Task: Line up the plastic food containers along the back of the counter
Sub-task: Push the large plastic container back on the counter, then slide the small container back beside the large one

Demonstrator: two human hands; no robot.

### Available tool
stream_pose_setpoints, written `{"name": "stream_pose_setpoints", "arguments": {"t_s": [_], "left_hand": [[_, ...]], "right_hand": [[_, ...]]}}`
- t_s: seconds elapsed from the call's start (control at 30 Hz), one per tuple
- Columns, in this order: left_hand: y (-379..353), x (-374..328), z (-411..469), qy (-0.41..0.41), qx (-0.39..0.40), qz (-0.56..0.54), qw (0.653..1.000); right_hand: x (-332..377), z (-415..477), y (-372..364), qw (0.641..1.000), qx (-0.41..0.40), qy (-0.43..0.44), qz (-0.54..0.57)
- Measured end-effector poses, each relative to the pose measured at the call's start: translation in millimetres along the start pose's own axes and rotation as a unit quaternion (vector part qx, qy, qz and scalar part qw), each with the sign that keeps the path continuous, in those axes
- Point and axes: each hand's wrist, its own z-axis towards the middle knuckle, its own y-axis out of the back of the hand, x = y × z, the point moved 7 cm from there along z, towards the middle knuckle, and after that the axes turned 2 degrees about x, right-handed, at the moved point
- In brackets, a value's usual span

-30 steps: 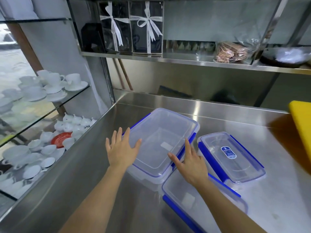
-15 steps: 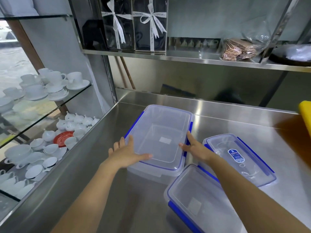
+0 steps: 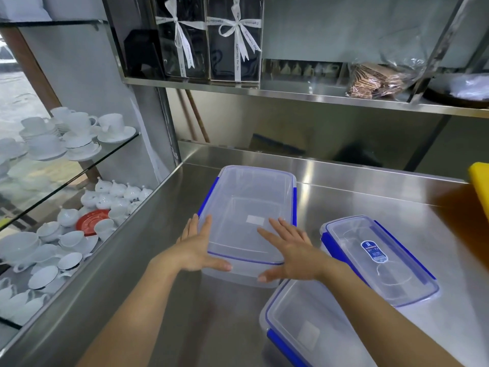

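Three clear plastic containers with blue clips lie on the steel counter (image 3: 357,202). The large container (image 3: 251,197) stands lengthwise near the back left, a short gap from the back wall. My left hand (image 3: 195,250) presses its near left corner, thumb along the front rim. Flat on the near end of its lid lies my right hand (image 3: 288,252), with the thumb on the front wall. A smaller container with a blue label (image 3: 378,260) lies angled at the right. A third container (image 3: 304,327) sits nearest me, partly under my right forearm.
A yellow board (image 3: 480,181) juts in at the right edge. A steel shelf (image 3: 291,92) overhangs the back of the counter with ribboned boxes (image 3: 209,38) and a bag of wafers (image 3: 375,80). Glass shelves (image 3: 87,165) at the left hold white cups and teapots.
The large container has slid toward the back wall and straightened. Both hands moved from its sides to its near end.
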Motion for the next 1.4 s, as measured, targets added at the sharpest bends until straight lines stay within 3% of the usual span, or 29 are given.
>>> {"name": "stream_pose_setpoints", "arguments": {"t_s": [0.17,0.47,0.77,0.97,1.03,1.1,1.23,1.4], "left_hand": [[11,-5,20,-0.029,-0.034,0.006,0.999],[35,-31,54,-0.103,-0.209,0.010,0.972],[33,-34,69,-0.106,-0.204,0.090,0.969],[43,-49,71,-0.043,-0.110,0.122,0.985],[52,-79,62,-0.074,-0.159,0.103,0.979],[49,-120,49,-0.132,-0.206,0.015,0.970],[-7,-189,41,-0.157,-0.108,-0.102,0.976],[-82,-232,46,-0.135,0.031,-0.034,0.990]], "right_hand": [[-14,12,7,0.999,-0.039,-0.014,0.006],[-43,50,29,0.996,-0.074,-0.059,0.007],[-50,57,31,0.994,-0.096,-0.056,-0.021],[-58,39,58,0.987,-0.133,-0.080,0.037],[-75,19,72,0.977,-0.189,-0.095,0.036],[-102,-6,82,0.963,-0.230,-0.137,0.030],[-160,-62,78,0.939,-0.239,-0.245,0.023],[-202,-116,52,0.917,-0.181,-0.345,0.093]]}}
